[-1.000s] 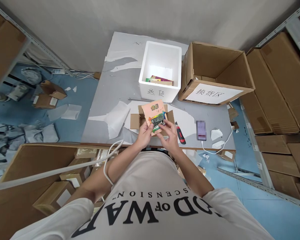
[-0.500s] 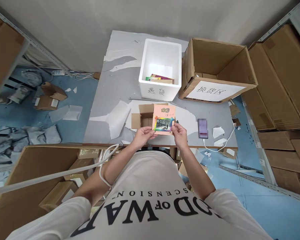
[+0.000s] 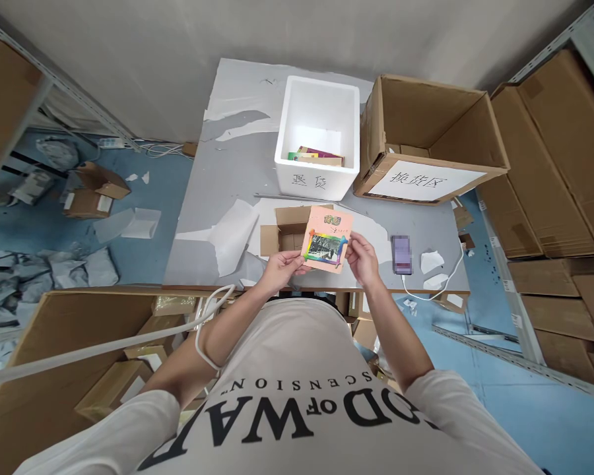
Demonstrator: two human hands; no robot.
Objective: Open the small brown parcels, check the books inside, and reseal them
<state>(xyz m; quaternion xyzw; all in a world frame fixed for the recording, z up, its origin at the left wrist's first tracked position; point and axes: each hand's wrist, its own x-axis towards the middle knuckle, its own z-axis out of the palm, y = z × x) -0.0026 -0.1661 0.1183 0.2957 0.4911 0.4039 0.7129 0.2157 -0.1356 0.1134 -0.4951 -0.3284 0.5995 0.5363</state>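
Observation:
A thin pink book (image 3: 328, 227) with a rainbow-framed black-and-white picture on its cover is held over the table's front edge, tilted clockwise. My left hand (image 3: 283, 269) pinches its lower left corner, thumb on top. At its right edge is my right hand (image 3: 363, 258), with fingers bent together against that side. Behind the book lies a small open cardboard box (image 3: 271, 241), partly covered by it; what I see of its inside is bare cardboard.
A white foam box (image 3: 317, 178) with several colourful items stands at the back, beside a large labelled carton (image 3: 426, 181). To the right lies a phone (image 3: 402, 254) on a white cable. White paper (image 3: 235, 234) lies left. A white hose (image 3: 129, 348) crosses my left arm.
The book has turned clockwise and shifted slightly right. My right hand has moved up along its right edge and a little outward. My left hand stays at the lower left corner.

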